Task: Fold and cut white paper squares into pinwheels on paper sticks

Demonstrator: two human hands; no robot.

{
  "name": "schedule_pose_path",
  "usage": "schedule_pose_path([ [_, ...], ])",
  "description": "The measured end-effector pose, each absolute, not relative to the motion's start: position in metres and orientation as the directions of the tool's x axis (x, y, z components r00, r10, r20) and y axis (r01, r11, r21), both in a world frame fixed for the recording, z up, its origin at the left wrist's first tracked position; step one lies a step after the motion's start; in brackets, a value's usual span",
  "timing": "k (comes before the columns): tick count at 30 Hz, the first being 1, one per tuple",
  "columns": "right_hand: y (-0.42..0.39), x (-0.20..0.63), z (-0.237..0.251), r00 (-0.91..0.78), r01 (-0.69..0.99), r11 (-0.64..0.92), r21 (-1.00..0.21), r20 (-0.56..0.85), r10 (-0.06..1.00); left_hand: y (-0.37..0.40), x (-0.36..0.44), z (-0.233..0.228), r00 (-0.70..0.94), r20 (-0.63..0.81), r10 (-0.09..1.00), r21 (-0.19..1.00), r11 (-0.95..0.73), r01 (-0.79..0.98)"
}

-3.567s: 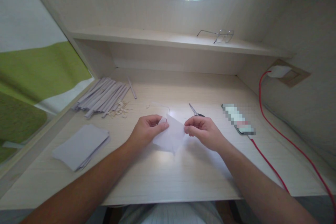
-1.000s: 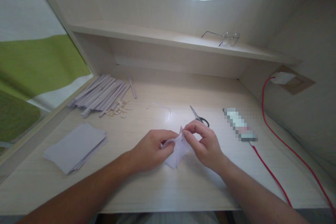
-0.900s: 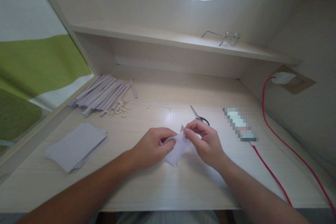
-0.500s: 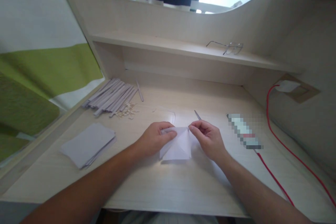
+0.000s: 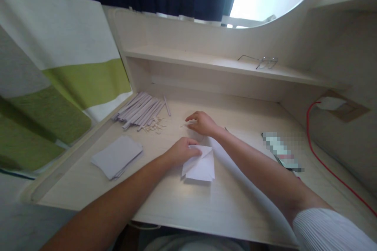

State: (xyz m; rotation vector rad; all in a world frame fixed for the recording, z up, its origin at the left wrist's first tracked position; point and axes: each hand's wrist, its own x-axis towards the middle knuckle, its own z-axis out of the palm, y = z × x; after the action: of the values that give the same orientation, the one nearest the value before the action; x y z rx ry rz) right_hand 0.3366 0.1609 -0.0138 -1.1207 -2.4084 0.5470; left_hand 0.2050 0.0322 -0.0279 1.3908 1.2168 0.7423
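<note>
front desk (image 5: 206, 211) bare | left: paper stack (image 5: 118, 157), rolled strips (image 5: 141, 108) | right: red cable (image 5: 330, 168)

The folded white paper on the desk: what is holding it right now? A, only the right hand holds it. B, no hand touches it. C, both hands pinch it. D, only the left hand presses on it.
D: the left hand rests on the folded white paper, while the right hand reaches farther back on the desk.

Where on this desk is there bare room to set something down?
Bare desk lies along the near edge, below the folded paper, and at the back between right hand and shelf. Crowded left: paper stack, rolled strips.
</note>
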Motion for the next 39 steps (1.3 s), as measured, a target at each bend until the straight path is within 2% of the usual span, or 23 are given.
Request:
schedule_pose_path([
  [5,0.177,0.307,-0.015,-0.7,0.631,0.664,-0.4,0.076,0.71,0.028,0.21,-0.033,0.216,-0.181,0.959,0.966,0.132,0.222],
  [10,0.176,0.295,-0.015,-0.706,0.64,0.656,-0.4,0.031,0.707,0.023,0.215,-0.036,0.174,-0.157,0.972,0.973,0.122,0.195],
  [15,0.164,0.315,0.001,-0.639,0.594,0.596,-0.541,0.133,0.758,0.023,0.215,-0.035,0.164,-0.16,0.973,0.98,0.136,0.146],
  [18,0.148,0.351,0.01,-0.519,0.536,0.517,-0.668,0.222,0.825,0.022,0.213,-0.034,0.168,-0.165,0.972,0.983,0.148,0.109],
  [21,0.119,0.397,0.01,-0.375,0.471,0.415,-0.778,0.249,0.893,0.024,0.211,-0.034,0.186,-0.156,0.97,0.986,0.142,0.087],
  [24,0.082,0.436,0.001,-0.258,0.419,0.314,-0.852,0.219,0.941,0.029,0.209,-0.033,0.189,-0.128,0.974,0.99,0.114,0.084],
  [29,0.047,0.457,-0.007,-0.183,0.381,0.158,-0.911,0.094,0.979,0.04,0.209,-0.016,0.165,-0.06,0.984,0.996,0.05,0.069],
  [33,0.046,0.451,0.003,-0.246,0.246,0.031,-0.969,-0.031,0.969,0.044,0.217,0.007,0.089,0.078,0.993,0.995,-0.084,0.059],
  [36,0.044,0.447,0.007,-0.244,0.185,0.089,-0.979,0.042,0.969,0.043,0.225,0.02,0.069,0.143,0.987,0.98,-0.151,0.127],
  [39,0.038,0.447,0.004,-0.196,0.188,0.191,-0.963,0.154,0.969,0.041,0.229,0.025,0.132,0.143,0.981,0.973,-0.163,0.164],
])
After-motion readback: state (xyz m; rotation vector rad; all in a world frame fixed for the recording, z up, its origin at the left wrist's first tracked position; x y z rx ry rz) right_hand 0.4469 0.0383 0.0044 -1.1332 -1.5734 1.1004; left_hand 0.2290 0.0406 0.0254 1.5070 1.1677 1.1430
